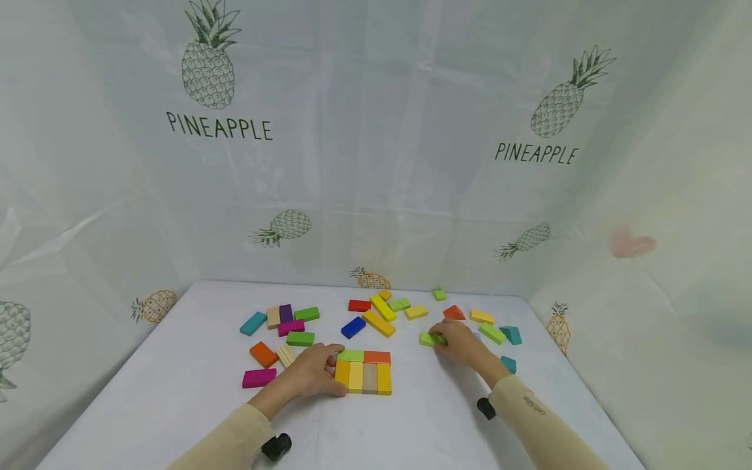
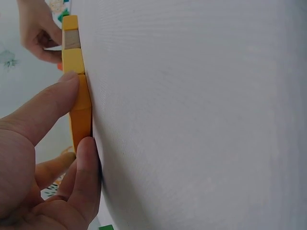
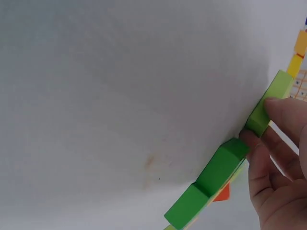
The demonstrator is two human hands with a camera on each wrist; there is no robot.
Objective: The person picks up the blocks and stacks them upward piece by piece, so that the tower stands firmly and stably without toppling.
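The light green block [image 1: 431,339] lies flat on the desk [image 1: 176,391] under my right hand [image 1: 461,346], to the right of the laid slab of blocks, and my fingers [image 3: 283,112] curl round it, thumb on one side and fingertips on the other. Its long axis runs roughly left to right across the desk, so it points back toward the slab. From my right wrist I see another green block [image 3: 218,167] just beside it and an orange piece [image 3: 221,193] behind that.

My left hand [image 1: 314,373] rests at the left edge of the slab, thumb and forefinger pinching the end orange-yellow block [image 2: 80,112]. That block stands in a row of four [image 1: 363,377], with a light green block [image 1: 350,355] and an orange one [image 1: 377,356] laid crosswise along the far side. The free spot on the slab lies to the left of my right hand, which is the hand nearer the loose block. More loose blocks [image 1: 376,313] lie scattered farther back.
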